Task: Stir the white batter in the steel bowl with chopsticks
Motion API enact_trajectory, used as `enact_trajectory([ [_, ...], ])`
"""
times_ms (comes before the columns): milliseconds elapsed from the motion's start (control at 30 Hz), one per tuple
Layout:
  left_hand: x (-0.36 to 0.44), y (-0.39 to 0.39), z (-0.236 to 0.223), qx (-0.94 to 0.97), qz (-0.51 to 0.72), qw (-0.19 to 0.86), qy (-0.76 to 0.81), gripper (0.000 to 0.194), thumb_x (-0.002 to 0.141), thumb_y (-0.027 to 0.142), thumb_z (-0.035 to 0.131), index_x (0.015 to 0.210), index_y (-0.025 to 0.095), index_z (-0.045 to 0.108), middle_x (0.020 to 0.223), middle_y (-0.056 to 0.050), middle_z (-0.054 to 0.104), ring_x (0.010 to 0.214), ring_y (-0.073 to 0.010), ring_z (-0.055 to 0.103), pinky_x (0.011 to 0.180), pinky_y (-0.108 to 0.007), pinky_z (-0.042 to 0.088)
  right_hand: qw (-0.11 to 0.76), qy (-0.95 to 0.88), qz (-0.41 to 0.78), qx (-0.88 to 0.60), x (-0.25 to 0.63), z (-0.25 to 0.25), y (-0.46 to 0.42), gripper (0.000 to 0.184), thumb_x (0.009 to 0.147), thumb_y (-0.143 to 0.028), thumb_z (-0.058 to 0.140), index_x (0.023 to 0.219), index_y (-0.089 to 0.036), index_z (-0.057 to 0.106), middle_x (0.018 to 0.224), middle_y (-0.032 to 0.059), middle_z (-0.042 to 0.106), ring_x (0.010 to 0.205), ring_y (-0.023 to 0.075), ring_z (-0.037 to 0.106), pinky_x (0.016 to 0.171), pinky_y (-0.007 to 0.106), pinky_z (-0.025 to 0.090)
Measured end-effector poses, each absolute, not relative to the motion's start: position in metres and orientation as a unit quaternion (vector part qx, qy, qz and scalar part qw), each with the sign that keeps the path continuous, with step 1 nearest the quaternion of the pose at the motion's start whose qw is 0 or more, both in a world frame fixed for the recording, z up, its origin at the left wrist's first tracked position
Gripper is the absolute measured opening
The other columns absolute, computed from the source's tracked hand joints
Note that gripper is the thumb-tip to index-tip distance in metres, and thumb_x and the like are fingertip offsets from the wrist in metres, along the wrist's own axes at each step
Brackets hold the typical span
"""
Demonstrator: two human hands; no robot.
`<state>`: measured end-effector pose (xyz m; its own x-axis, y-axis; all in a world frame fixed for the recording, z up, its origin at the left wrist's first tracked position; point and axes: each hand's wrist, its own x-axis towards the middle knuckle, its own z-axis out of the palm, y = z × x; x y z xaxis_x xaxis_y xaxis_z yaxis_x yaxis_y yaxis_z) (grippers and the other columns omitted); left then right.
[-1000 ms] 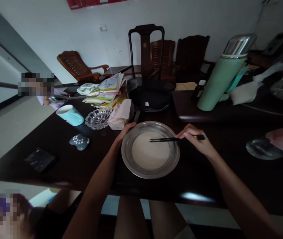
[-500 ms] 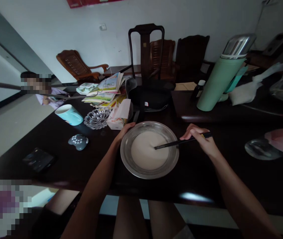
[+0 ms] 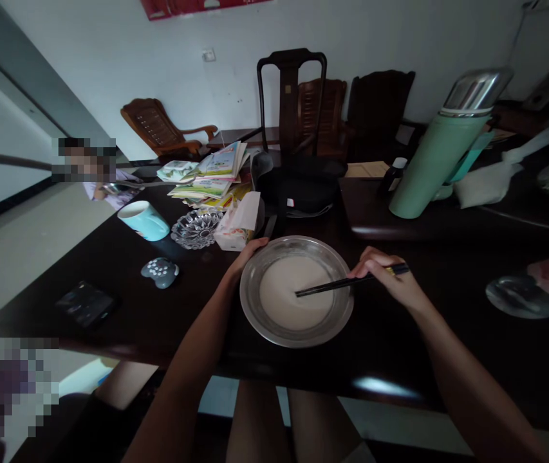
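Observation:
A round metal bowl (image 3: 250, 299) stands on the dark table in front of me, with a smooth, pale, creamy liquid (image 3: 288, 312) in it. My left hand (image 3: 251, 252) grips the bowl's far left rim; part of its fingers is hidden behind the wall. Above the right rim, my right hand (image 3: 381, 270) is closed around dark chopsticks (image 3: 329, 287). They slant down to the left, and their tips dip into the liquid near the middle of the bowl.
Left of the bowl are a tissue pack (image 3: 235, 225), a glass dish (image 3: 195, 230), a blue mug (image 3: 143, 220), a grey game controller (image 3: 159, 272) and a black box-like object (image 3: 85, 303). Booklets (image 3: 219, 170) lie behind. A green thermos (image 3: 438, 161) stands at right. Two people are at the left.
The chopstick tips have moved lower within the liquid, and my right hand has shifted slightly down and right. My left hand stays on the rim. The whole view has shifted a little.

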<state>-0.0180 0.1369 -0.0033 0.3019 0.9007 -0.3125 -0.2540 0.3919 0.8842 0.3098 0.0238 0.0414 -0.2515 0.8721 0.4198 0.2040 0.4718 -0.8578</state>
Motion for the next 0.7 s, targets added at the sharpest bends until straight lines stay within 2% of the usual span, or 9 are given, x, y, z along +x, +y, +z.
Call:
enact_trajectory([
  [133, -0.018, 0.137, -0.004, 0.383, 0.406, 0.709, 0.431, 0.015, 0.071, 0.033, 0.071, 0.072, 0.018, 0.065, 0.059, 0.0, 0.061, 0.056, -0.0148, 0.057, 0.054, -0.026, 0.042, 0.456, -0.741, 0.306, -0.386, 0.306, 0.039, 0.025, 0.023, 0.092, -0.042, 0.061, 0.084, -0.027, 0.076, 0.089, 0.0052, 0.077, 0.084, 0.0235, 0.066, 0.076, 0.038, 0.051],
  [333, -0.017, 0.138, -0.004, 0.4, 0.41, 0.704, 0.421, 0.02, 0.069, 0.031, 0.071, 0.062, 0.019, 0.056, 0.055, 0.002, 0.054, 0.051, -0.0108, 0.049, 0.051, -0.024, 0.037, 0.503, -0.689, 0.345, -0.392, 0.316, 0.042, 0.024, 0.036, 0.097, -0.041, 0.053, 0.072, -0.024, 0.072, 0.075, 0.004, 0.073, 0.074, 0.0203, 0.068, 0.072, 0.035, 0.051],
  [500, -0.017, 0.141, -0.004, 0.41, 0.405, 0.697, 0.427, 0.026, 0.065, 0.033, 0.072, 0.061, 0.018, 0.05, 0.056, 0.005, 0.051, 0.05, -0.0087, 0.044, 0.05, -0.022, 0.034, 0.449, -0.754, 0.314, -0.361, 0.303, 0.042, 0.024, 0.027, 0.094, -0.043, 0.058, 0.083, -0.025, 0.076, 0.085, 0.005, 0.077, 0.08, 0.0216, 0.064, 0.073, 0.035, 0.051],
  [600, -0.017, 0.142, -0.004, 0.415, 0.404, 0.694, 0.427, 0.027, 0.066, 0.034, 0.072, 0.063, 0.018, 0.051, 0.058, 0.004, 0.051, 0.052, -0.0093, 0.045, 0.051, -0.023, 0.034, 0.471, -0.737, 0.29, -0.388, 0.308, 0.04, 0.025, 0.023, 0.094, -0.039, 0.059, 0.084, -0.026, 0.076, 0.088, 0.0045, 0.077, 0.084, 0.0215, 0.065, 0.077, 0.036, 0.05],
  [700, -0.017, 0.142, -0.003, 0.433, 0.399, 0.69, 0.421, 0.028, 0.066, 0.035, 0.071, 0.061, 0.018, 0.048, 0.057, 0.004, 0.047, 0.051, -0.0087, 0.041, 0.05, -0.023, 0.032, 0.506, -0.696, 0.311, -0.403, 0.316, 0.041, 0.025, 0.03, 0.097, -0.039, 0.055, 0.077, -0.025, 0.074, 0.08, 0.0037, 0.075, 0.078, 0.02, 0.067, 0.076, 0.035, 0.05],
])
